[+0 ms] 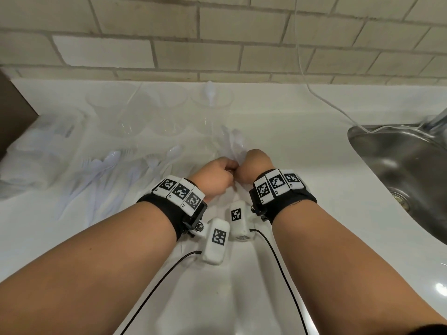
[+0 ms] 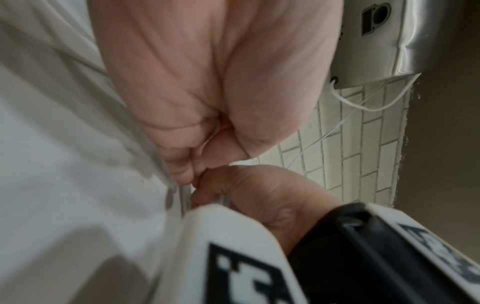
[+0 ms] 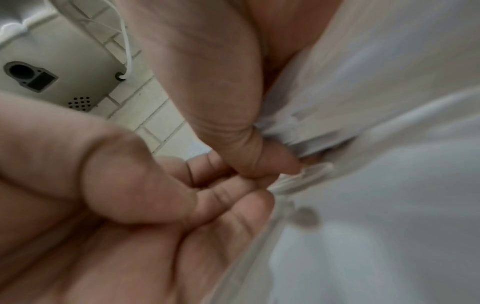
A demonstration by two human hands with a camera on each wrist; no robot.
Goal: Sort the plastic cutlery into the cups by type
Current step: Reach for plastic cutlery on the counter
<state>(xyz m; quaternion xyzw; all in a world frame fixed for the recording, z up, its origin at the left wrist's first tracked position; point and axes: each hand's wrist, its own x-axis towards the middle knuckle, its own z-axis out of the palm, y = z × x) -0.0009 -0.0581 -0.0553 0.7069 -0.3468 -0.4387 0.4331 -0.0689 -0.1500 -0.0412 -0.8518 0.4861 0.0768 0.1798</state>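
While 2 hands [image 1: 235, 172] pinch cutlery [image 1: 235, 143], sink [image 1: 377, 151] flanks right.

On my wrist bands [image 1: 180, 191] I see only black-and-white square code markers, and small characters beside them that are too small to read. The two white camera boxes [image 1: 216, 240] carry the same kind of marker. No word or number is readable.

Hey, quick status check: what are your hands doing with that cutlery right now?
Left hand and right hand both pinching clear plastic wrap. Loose cutlery waiting left. Nothing blocking.
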